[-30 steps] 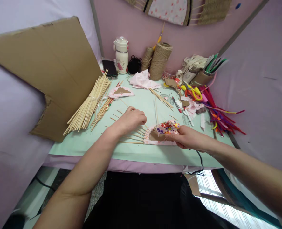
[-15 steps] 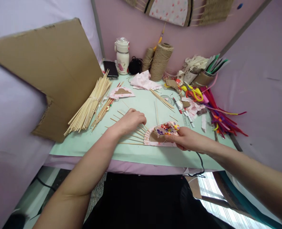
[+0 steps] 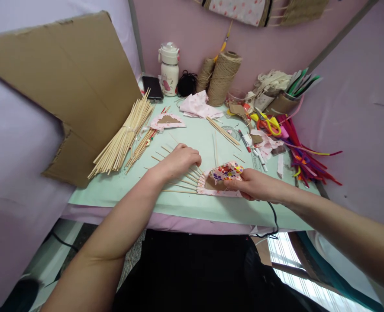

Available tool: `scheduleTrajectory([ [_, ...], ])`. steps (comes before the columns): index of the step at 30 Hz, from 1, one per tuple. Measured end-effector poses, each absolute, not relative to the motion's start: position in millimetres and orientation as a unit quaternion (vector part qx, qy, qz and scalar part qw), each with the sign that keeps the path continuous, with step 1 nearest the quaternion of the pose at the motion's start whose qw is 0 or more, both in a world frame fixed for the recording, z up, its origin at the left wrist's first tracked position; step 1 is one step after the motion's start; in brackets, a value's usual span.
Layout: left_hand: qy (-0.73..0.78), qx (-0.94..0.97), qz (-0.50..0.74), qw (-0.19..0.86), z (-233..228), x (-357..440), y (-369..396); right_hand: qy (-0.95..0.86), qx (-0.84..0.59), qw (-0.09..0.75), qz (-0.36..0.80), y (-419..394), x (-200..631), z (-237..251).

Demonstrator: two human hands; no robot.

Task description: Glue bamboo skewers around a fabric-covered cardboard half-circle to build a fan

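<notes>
The left hand lies palm down on a fan of thin bamboo skewers spread across the pale green counter, its fingers curled over their inner ends. The fingertips are tucked out of sight, so whether they pinch a skewer or only press on the fan cannot be told. The skewers run into the left edge of a small half-round craft piece, brown card edged with pink fabric, lying on the counter near its front edge. The right hand is closed on the right side of that piece, thumb on top; a flap covered in bright flowered fabric stands up from it, and the hand hides where flap and card meet. A black cord comes out from under the right wrist and drops over the counter's edge, its ends unseen.

To the left, a tied bundle of long bamboo sticks rests against a large sheet of cardboard that is cut off by the frame. A second pink-edged card piece lies further back. By the wall stand a white bottle, a dark phone and two cones of jute twine. To the right, yellow-handled scissors and a heap of coloured pipe cleaners sit among scraps too small and jumbled to name. A hanging piece at the top edge is mostly cropped.
</notes>
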State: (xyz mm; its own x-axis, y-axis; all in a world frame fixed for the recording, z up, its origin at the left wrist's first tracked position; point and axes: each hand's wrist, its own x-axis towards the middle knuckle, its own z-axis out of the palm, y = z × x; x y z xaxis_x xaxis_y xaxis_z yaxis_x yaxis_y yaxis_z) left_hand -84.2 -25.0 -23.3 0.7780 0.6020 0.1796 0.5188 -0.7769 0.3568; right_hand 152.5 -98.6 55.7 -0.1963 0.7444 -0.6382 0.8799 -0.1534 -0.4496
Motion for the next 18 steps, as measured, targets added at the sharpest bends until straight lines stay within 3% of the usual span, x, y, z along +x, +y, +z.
scheduleTrajectory([
  [18,0.341,0.907,0.207,0.136,-22,-97,-21,0.643,0.634,0.11,-0.415,-96,147,58],
])
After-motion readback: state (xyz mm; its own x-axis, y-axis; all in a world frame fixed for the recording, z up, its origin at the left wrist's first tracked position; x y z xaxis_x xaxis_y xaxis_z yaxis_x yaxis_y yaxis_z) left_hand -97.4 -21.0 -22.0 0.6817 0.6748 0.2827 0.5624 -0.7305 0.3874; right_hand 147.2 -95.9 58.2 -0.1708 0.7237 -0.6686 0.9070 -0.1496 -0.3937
